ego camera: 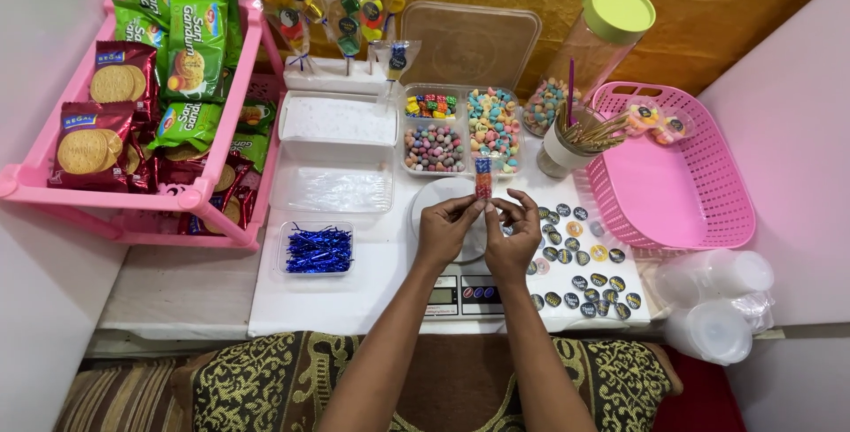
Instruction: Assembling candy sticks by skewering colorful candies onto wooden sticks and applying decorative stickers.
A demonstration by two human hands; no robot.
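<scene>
Both hands meet above the white scale [443, 195]: left hand [445, 230] and right hand [513, 235] pinch a slim candy-filled packet [482, 179] upright. Several finished packets [336, 7] stand far left; blue twist ties [319, 249] wait nearby, so sealing seems pending.

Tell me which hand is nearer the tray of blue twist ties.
Left. The left hand is just right of the tray of blue twist ties, apart from it; the right hand is farther right, over the stickers.
</scene>
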